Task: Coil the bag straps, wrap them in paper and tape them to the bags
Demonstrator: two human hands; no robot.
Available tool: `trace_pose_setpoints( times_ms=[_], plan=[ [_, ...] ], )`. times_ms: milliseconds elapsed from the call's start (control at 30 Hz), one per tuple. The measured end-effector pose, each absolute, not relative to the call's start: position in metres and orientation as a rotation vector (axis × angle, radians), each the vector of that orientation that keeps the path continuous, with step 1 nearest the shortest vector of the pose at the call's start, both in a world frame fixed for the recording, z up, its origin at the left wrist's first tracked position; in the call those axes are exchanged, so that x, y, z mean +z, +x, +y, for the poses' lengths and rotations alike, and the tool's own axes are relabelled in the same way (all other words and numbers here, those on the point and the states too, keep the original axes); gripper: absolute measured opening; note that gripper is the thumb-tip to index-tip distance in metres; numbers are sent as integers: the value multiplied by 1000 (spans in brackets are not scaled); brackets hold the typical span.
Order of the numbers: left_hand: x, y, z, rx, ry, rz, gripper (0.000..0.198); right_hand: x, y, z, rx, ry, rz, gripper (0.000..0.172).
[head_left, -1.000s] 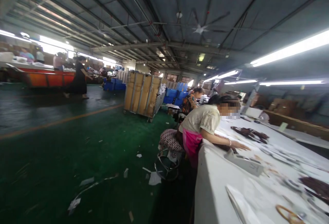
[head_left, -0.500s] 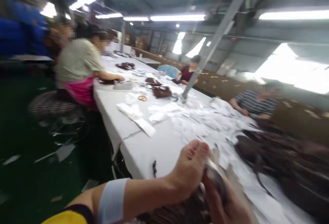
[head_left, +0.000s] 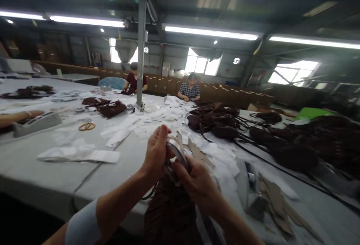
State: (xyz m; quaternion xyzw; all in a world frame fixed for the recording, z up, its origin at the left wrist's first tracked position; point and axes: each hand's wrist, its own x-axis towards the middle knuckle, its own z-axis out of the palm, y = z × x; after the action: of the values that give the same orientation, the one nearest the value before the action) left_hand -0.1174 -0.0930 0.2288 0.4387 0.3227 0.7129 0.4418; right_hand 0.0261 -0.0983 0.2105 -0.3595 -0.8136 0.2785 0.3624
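Note:
My left hand (head_left: 157, 149) has its fingers closed on the upper end of a curved strap (head_left: 179, 152) with a pale, shiny surface. Lower down and to the right, my right hand (head_left: 198, 181) grips the same strap, thumb laid along it. The strap bends between both hands; its lower part runs down past my right wrist. Beneath the hands hangs a dark brown fringed bag or piece (head_left: 170, 211), partly cut off by the frame's bottom. Whether the pale layer is a wrapping or the strap's own surface, I cannot tell.
White paper strips (head_left: 81, 155) and yellow-handled scissors (head_left: 86, 126) lie left on the white table (head_left: 123, 177). Dark brown bags (head_left: 216, 119) with long straps are heaped right, near a grey tape dispenser (head_left: 251, 190). A post (head_left: 140, 57) rises mid-table. Co-workers sit beyond; another's hand (head_left: 30, 114) shows left.
My view has swung to the right and levelled, so both hands now appear nearer the middle. Both still hold the strap, and more of the brown fringed piece shows below.

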Motion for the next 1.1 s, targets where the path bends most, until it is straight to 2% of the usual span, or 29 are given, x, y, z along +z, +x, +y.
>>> trace_pose_setpoints(
  times_ms=[33,100,167,267,367,567,633,767,967,1100],
  plan=[
    [221,-118,-92,1674,1204,845,47,203,32,-100,654,-987,-2128,28],
    [211,-122,-91,1270,1559,885,53,193,45,-100,575,-1098,-2208,24],
    [210,-123,-93,1013,1796,895,50,195,57,-100,707,-1062,-2231,28],
    [221,-117,-99,1160,1736,932,40,212,68,-102,1104,-795,-2126,46],
    [226,-103,-100,1356,1377,938,42,220,70,-107,1333,-650,-1970,55],
    [209,-80,-102,1464,1227,901,43,196,68,-119,1422,-779,-1601,39],
    [208,-74,-107,1476,1324,887,41,193,68,-120,1424,-856,-1577,38],
    [213,-65,-120,1476,1447,795,36,191,71,-118,1355,-931,-1624,49],
    [206,-59,-128,1583,1164,759,35,179,77,-123,1195,-909,-1644,44],
    [201,-71,-123,1238,1355,887,43,178,88,-130,946,-989,-1833,39]
  ],
)
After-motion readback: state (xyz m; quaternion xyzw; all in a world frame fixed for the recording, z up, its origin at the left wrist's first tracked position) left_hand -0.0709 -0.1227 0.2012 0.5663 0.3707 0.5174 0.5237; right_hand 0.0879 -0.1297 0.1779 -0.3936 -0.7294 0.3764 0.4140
